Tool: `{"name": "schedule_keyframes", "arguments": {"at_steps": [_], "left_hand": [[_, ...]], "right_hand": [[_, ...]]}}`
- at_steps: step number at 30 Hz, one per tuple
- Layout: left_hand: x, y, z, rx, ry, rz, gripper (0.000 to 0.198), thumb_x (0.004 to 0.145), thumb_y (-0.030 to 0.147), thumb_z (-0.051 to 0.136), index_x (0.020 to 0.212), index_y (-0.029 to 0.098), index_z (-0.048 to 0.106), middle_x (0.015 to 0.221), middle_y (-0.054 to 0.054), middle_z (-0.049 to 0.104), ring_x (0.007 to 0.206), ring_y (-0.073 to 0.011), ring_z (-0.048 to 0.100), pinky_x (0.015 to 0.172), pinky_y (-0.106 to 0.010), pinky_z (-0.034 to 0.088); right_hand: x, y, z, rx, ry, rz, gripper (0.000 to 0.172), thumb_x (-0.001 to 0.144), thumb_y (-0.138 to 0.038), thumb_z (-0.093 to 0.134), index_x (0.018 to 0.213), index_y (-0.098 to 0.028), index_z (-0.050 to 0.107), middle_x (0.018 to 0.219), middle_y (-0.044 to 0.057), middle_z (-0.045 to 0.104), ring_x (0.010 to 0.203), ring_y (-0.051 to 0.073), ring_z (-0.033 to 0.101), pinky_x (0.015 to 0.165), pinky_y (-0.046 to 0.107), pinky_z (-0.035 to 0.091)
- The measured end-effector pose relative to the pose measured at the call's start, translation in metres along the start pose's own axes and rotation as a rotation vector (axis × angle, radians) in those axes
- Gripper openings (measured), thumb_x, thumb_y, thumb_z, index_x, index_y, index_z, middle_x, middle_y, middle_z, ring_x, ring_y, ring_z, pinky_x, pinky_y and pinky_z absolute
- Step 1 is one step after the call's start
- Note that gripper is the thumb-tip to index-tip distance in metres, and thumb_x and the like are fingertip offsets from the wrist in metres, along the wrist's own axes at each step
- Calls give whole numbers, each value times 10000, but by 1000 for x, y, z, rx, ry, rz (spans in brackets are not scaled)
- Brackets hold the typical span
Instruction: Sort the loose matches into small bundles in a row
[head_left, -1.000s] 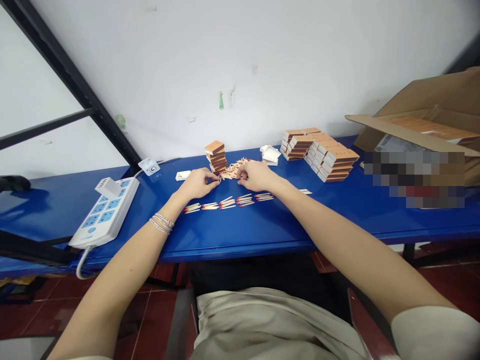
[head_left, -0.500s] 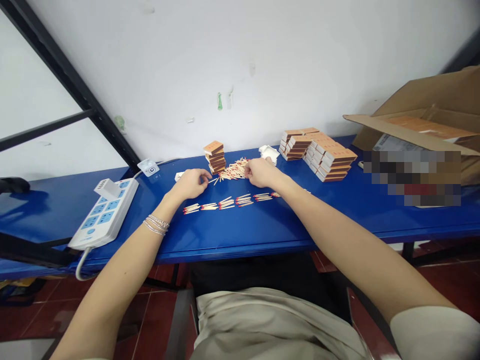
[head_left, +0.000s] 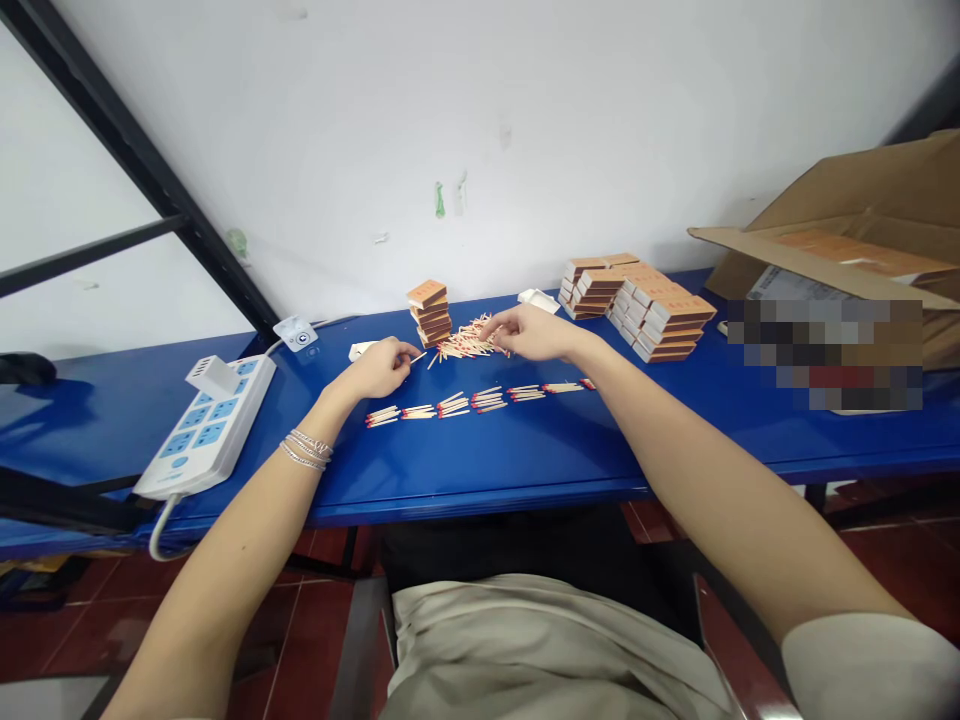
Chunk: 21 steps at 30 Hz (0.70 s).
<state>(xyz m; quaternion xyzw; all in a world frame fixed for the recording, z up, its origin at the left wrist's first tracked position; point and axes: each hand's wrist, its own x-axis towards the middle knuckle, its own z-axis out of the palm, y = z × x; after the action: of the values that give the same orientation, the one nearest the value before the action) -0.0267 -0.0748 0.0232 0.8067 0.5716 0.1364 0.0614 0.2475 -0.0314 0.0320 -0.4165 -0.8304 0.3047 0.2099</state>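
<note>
A heap of loose red-tipped matches (head_left: 466,342) lies towards the back of the blue table. My left hand (head_left: 385,367) is left of the heap, its fingers pinched on a single match (head_left: 418,357). Over the heap's right side is my right hand (head_left: 525,332), fingers slightly apart and pointing down at the matches; nothing shows between them. In front of both hands runs a row of small match bundles (head_left: 490,400), laid flat. Right behind the heap stands a short stack of matchboxes (head_left: 430,312).
More matchboxes (head_left: 652,305) are stacked at the back right, near an open cardboard box (head_left: 810,245). A white tray-like piece (head_left: 541,299) lies behind my right hand and another white piece (head_left: 360,350) behind my left. A power strip (head_left: 217,425) sits at left.
My right hand has lifted slightly and its fingers have spread over the heap. A match now shows in my left fingers. More of the bundle row's right end is visible.
</note>
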Motion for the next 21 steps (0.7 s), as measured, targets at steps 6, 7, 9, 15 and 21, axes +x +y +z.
{"name": "schedule_keyframes", "arguments": {"at_steps": [6, 7, 9, 15, 21], "left_hand": [[1, -5, 1, 3, -8, 26, 322, 683, 122, 527, 954, 156, 697, 749, -47, 623, 657, -170, 550, 660, -305, 469], [1, -6, 1, -7, -7, 28, 289, 683, 128, 539, 925, 159, 693, 737, -43, 615, 646, -165, 544, 648, -301, 468], [1, -6, 1, -22, 0, 39, 223, 687, 141, 561, 869, 167, 689, 733, -42, 609, 634, -159, 539, 632, -295, 466], [1, -5, 2, -37, 4, 51, 109, 732, 173, 591, 796, 174, 680, 738, -52, 630, 646, -164, 547, 642, -299, 466], [-2, -1, 1, -64, 9, 56, 99, 799, 202, 559, 810, 162, 649, 773, -66, 637, 661, -170, 554, 659, -312, 460]], "right_hand": [[-7, -3, -9, -147, -223, 107, 137, 671, -95, 633, 761, -142, 725, 735, 56, 730, 698, 178, 651, 637, 263, 487], [-9, -4, -11, -189, -248, 121, 123, 671, -103, 641, 743, -148, 730, 737, 54, 732, 714, 185, 658, 647, 266, 489], [-11, -4, -16, -264, -277, 136, 111, 677, -123, 661, 740, -164, 743, 763, 46, 741, 746, 194, 667, 666, 269, 491], [-16, -4, -23, -370, -370, 147, 99, 679, -143, 685, 723, -194, 757, 780, 30, 747, 770, 195, 674, 664, 259, 490], [-17, -8, -24, -295, -338, 101, 113, 683, -168, 689, 771, -180, 758, 799, 42, 747, 773, 191, 673, 713, 271, 497]]}}
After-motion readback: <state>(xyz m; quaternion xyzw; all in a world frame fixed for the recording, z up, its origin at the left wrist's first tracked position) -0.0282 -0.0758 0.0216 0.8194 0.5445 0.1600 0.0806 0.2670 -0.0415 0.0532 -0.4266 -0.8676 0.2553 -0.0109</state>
